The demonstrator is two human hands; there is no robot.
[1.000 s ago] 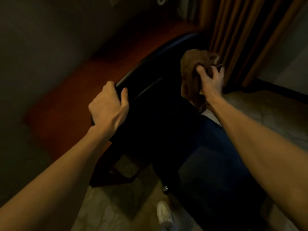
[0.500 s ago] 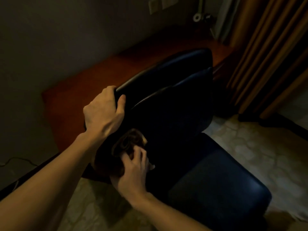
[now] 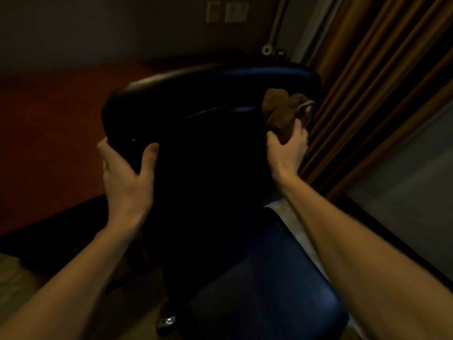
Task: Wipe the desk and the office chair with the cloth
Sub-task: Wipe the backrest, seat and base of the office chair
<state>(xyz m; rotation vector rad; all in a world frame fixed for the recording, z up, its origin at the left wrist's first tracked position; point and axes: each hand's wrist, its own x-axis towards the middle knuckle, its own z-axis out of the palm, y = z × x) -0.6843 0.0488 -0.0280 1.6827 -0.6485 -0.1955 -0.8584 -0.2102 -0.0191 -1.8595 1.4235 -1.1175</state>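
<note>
Dark blue office chair (image 3: pixel 257 278), brown cloth (image 3: pixel 279 111), reddish-brown desk (image 3: pixel 49 114), orange-brown curtain (image 3: pixel 382 77).

Brown pleated curtain (image 3: pixel 382 77) is hung along the right side. Two pale wall plates (image 3: pixel 226 12) are seen top centre on the grey wall (image 3: pixel 98 25). Pale tiled floor (image 3: pixel 404 182) is shown beside the curtain, btm right.
</note>
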